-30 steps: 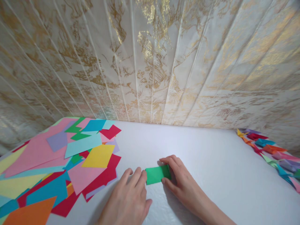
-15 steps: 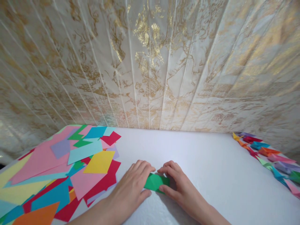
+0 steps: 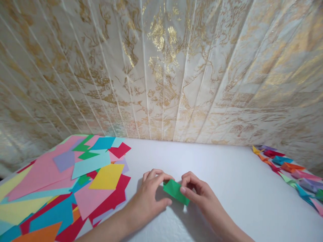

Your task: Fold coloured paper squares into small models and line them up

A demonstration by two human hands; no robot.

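A small folded piece of green paper (image 3: 175, 191) is tilted, its right end raised off the white tabletop, with creases across it. My right hand (image 3: 200, 192) pinches its right side between thumb and fingers. On the other side, my left hand (image 3: 152, 193) has its fingertips at the paper's upper left corner. The left thumb stands apart, below the paper and not touching it. Whether the left fingertips press on the corner is hard to see.
Loose coloured paper sheets (image 3: 94, 200) overlap across the left of the white table (image 3: 214, 161). Several folded paper figures (image 3: 292, 167) lie in rows at the right edge. A white and gold patterned curtain (image 3: 161, 84) hangs behind the table.
The green paper has been lifted and turned, its right end now lower in view. The left thumb is farther from it, while my right hand has shifted slightly right with its pinch.
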